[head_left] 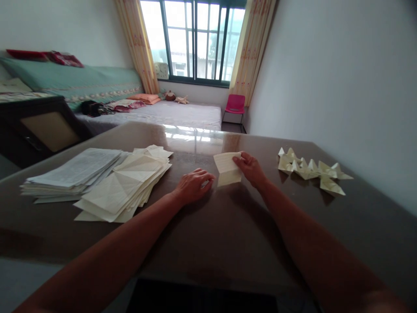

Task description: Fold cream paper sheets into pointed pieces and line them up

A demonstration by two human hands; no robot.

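My right hand (250, 168) pinches the right edge of a small cream sheet of paper (226, 162) between thumb and fingers. The sheet is tilted up just above the glossy table, which mirrors it below. Left of it, my left hand (194, 184) rests on the tabletop with its fingers loosely bent, a gap beside the thumb and nothing held. Several folded paper pieces with pointed tips (304, 167) stand in a cluster to the right of my right hand. A fanned pile of creased cream sheets (130, 180) lies to the left of my left hand.
A stack of printed papers (76, 169) sits at the left of the brown table (202, 243). Beyond the table are a bed (189, 114), a pink chair (235, 104) and a window (195, 41). A dark cabinet (42, 130) stands at the left, a white wall (342, 78) at the right.
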